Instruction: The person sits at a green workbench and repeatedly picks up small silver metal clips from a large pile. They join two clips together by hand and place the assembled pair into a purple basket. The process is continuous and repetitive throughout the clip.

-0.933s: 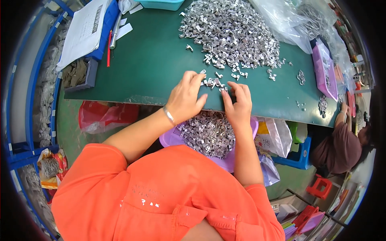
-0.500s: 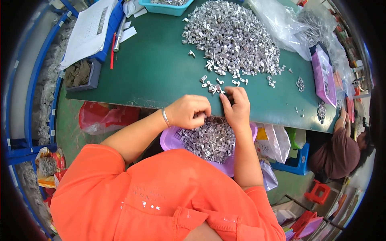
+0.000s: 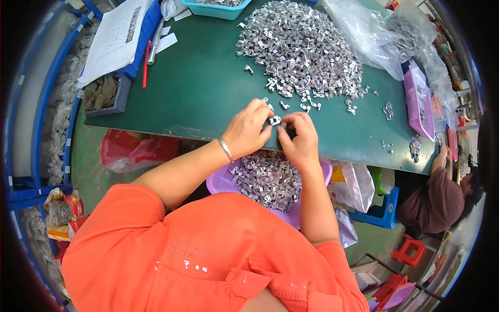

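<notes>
At the table's near edge, a small silver metal bracket lies between the fingertips of both my hands. My left hand, a bangle on its wrist, has its fingers closed at the left end of the piece. The curled thumb and fingers of my right hand meet its right end. A few loose brackets lie just beyond my fingers, partly covered by the left ones. Below the edge, a purple basket is full of similar pieces.
A large heap of brackets covers the far middle of the green table. Clear plastic bags and a lilac tray stand at the right. Papers and a grey box are left. A co-worker sits far right.
My left hand has risen from over the basket to the table edge, up to the bracket by my right hand. My right hand has shifted slightly toward me and left.
</notes>
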Tool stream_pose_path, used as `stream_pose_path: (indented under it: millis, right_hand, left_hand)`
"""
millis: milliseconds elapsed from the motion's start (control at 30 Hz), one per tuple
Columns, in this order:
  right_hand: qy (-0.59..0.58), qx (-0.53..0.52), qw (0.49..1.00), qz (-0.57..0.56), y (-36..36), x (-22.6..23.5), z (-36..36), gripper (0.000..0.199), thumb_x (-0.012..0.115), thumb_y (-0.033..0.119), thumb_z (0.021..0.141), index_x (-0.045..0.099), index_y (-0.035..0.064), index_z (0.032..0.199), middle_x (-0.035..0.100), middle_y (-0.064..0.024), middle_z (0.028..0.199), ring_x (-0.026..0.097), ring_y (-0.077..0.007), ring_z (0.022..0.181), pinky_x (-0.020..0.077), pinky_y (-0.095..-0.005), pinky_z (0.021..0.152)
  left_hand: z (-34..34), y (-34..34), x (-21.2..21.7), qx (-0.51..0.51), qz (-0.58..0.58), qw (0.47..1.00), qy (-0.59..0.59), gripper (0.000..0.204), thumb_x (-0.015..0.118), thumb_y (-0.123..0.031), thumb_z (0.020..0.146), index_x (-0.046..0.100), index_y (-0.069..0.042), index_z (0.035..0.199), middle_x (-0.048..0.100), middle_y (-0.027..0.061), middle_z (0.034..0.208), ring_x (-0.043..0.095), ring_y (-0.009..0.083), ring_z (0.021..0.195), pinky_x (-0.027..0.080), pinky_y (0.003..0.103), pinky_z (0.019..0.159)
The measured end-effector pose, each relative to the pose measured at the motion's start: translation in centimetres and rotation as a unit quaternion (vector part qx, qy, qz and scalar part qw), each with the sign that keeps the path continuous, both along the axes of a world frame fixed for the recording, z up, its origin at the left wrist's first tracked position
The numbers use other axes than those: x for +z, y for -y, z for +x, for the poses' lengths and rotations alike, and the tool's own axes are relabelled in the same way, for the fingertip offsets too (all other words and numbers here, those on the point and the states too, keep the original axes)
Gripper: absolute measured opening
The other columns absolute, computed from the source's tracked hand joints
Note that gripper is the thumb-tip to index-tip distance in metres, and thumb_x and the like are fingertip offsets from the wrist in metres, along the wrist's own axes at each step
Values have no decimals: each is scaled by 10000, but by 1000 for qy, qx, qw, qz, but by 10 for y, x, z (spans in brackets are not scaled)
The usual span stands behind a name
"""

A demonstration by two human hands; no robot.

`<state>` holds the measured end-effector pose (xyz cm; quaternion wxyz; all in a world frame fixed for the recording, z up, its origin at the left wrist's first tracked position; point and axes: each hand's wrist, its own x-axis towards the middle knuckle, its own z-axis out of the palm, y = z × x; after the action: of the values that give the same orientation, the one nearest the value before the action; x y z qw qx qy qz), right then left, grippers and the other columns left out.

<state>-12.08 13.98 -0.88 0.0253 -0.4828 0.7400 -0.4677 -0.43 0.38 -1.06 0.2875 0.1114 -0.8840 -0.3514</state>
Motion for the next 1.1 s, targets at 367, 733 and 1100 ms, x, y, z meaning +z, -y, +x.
stream_pose_path:
  millis: [367,733,1100]
  right_hand:
    - [51,135,989,21,-16,9,-7,155,696,8,760,692,31,913,637,-84,844,614,-250,842,486,-344,765]
    - [-85,-32,996,-8,21,0,-9,128,715,75,803,649,30,903,607,-128,919,582,-327,871,470,-419,792]
    - [-141,-21,990,-10,-17,11,-21,124,745,81,791,662,43,875,612,-97,822,575,-294,816,447,-402,749]
  left_hand:
    - [16,2,12,-142,70,987,-7,182,727,-54,728,601,-40,859,591,71,754,589,207,656,495,325,592]
    - [-7,-2,5,51,-35,998,-7,157,678,-57,818,619,-26,960,579,130,1000,603,332,877,494,410,776]
    - [10,10,18,-40,12,999,4,283,772,-189,803,639,-52,1012,554,115,1004,593,253,798,510,346,721]
